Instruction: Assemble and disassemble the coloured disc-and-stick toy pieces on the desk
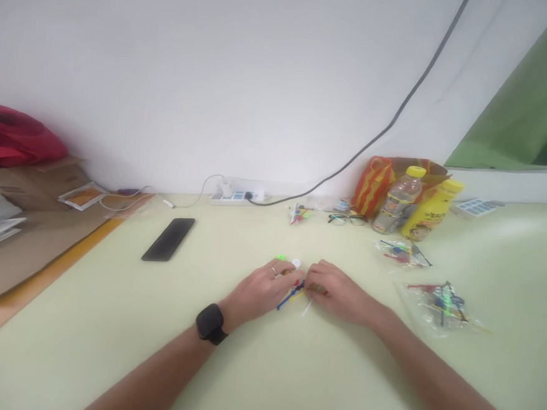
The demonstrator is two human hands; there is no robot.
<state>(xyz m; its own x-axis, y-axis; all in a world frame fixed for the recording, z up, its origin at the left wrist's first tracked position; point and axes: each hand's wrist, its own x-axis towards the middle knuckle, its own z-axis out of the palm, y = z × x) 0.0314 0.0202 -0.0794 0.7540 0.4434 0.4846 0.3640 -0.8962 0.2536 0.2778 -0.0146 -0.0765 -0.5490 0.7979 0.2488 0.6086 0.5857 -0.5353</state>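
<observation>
Both hands meet over a small group of coloured plastic pieces in the middle of the table (253, 366). My left hand (265, 289), with a ring and a black watch (210, 322), has its fingers curled in around the pieces. My right hand (335, 290) is closed, its fingertips pressed together near the same spot. Between them show a blue plastic stick (285, 301), a white stick (307, 308) and bits of red and yellow. A white round piece (296, 263) and a green piece (280, 257) peek out beyond my left fingers. What each hand pinches is hidden.
Clear bags of coloured pieces lie to the right (447, 304), behind it (404, 253) and at the back (298, 214). Two bottles (398, 198) (432, 210) stand by a red-yellow bag (371, 187). Glasses (346, 219), a power strip (236, 196) and a black phone (168, 239) lie around.
</observation>
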